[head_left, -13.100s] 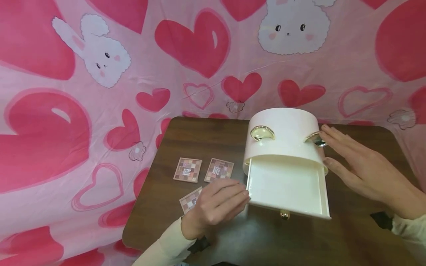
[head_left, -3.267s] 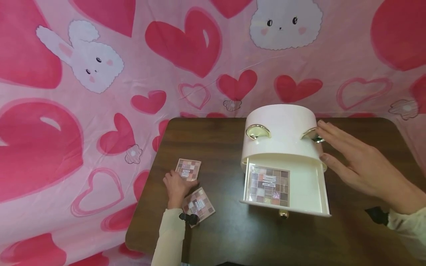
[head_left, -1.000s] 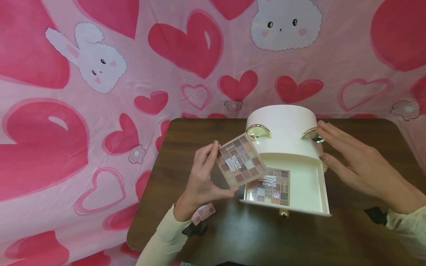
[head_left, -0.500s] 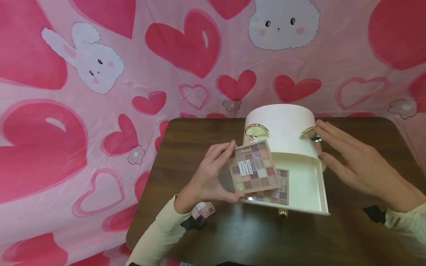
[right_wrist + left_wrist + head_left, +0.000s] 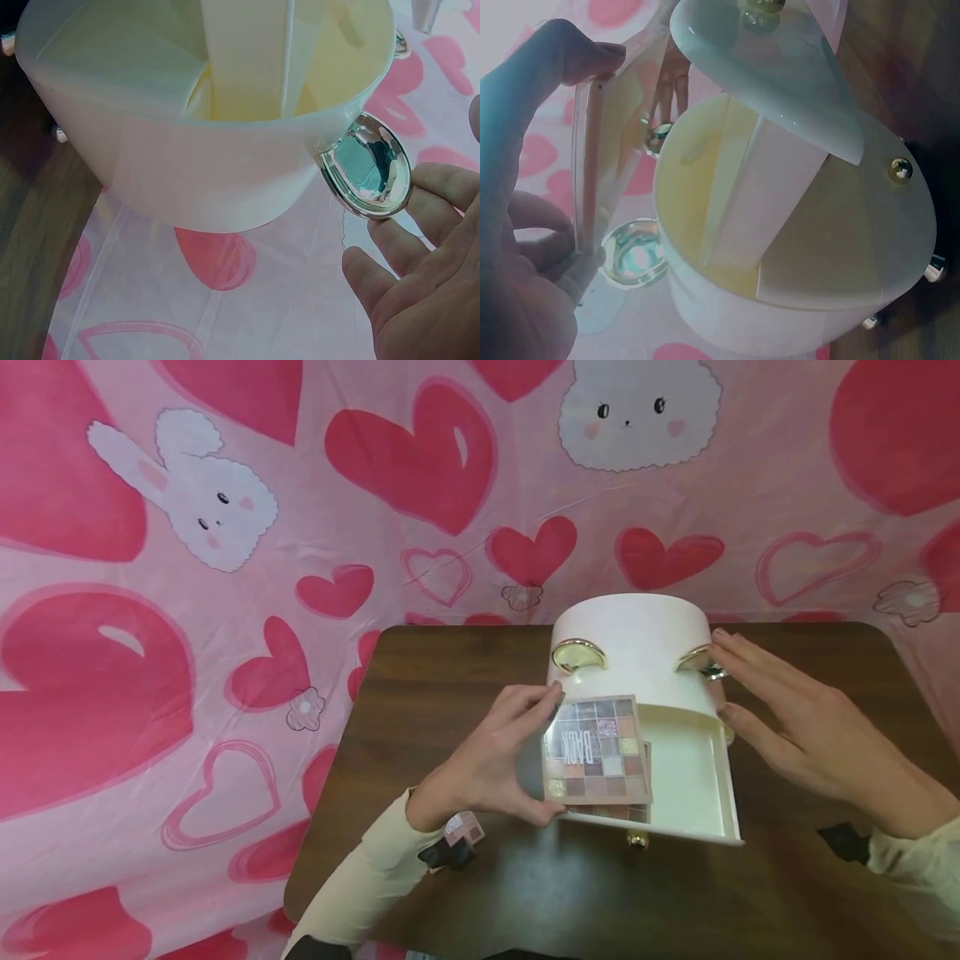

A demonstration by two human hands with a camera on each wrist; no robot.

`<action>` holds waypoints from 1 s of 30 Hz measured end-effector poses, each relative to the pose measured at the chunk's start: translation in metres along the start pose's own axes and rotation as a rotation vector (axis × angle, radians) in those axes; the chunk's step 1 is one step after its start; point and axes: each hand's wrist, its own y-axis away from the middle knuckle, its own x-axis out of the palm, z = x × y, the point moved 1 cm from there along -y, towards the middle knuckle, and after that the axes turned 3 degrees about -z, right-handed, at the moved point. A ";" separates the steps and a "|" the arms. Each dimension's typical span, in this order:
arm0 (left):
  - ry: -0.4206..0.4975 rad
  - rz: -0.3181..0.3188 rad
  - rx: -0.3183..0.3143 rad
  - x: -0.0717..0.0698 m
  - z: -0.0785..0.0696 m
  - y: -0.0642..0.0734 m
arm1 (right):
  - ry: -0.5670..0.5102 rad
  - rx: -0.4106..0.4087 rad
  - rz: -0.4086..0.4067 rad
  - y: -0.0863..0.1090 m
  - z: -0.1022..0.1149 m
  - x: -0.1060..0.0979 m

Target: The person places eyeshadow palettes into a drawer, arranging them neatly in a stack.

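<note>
My left hand (image 5: 487, 760) pinches an eyeshadow palette (image 5: 596, 752) by its left edge, thumb below and fingers above, over the pulled-out drawer (image 5: 693, 777). In the left wrist view the palette (image 5: 607, 165) shows edge-on between thumb and fingers. Beneath it in the drawer lies another palette (image 5: 637, 813), mostly covered. The drawer belongs to a white rounded organizer (image 5: 637, 618). My right hand (image 5: 802, 727) rests with straight fingers against the organizer's right side; in the right wrist view, fingertips touch a shiny gold rounded ornament (image 5: 367, 169).
One more palette (image 5: 465, 828) lies on the dark wooden table (image 5: 420, 677), partly behind my left wrist. A small gold knob (image 5: 637, 841) sticks out of the drawer front. A pink heart-patterned cloth (image 5: 247, 710) hangs behind and left of the table.
One palette went from the table into the drawer. My left hand then picked up a second, carried it right over the drawer and turned it straighter. My right hand stayed against the organizer.
</note>
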 end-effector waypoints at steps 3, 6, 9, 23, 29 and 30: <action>0.011 0.035 0.024 0.003 0.000 -0.002 | -0.002 0.005 0.002 0.000 0.000 0.000; 0.003 0.068 0.039 0.005 0.000 -0.005 | -0.011 0.004 -0.002 0.001 0.000 0.000; -0.006 0.091 0.049 0.007 0.001 -0.008 | -0.020 -0.009 -0.010 0.000 0.000 0.000; -0.031 0.148 0.060 0.018 0.004 -0.020 | -0.030 0.003 -0.022 0.000 0.000 0.003; -0.028 0.167 0.073 0.017 0.005 -0.021 | -0.023 0.021 -0.014 0.000 0.000 0.003; -0.030 0.172 0.078 0.016 0.005 -0.022 | -0.020 0.025 -0.013 0.001 0.000 0.003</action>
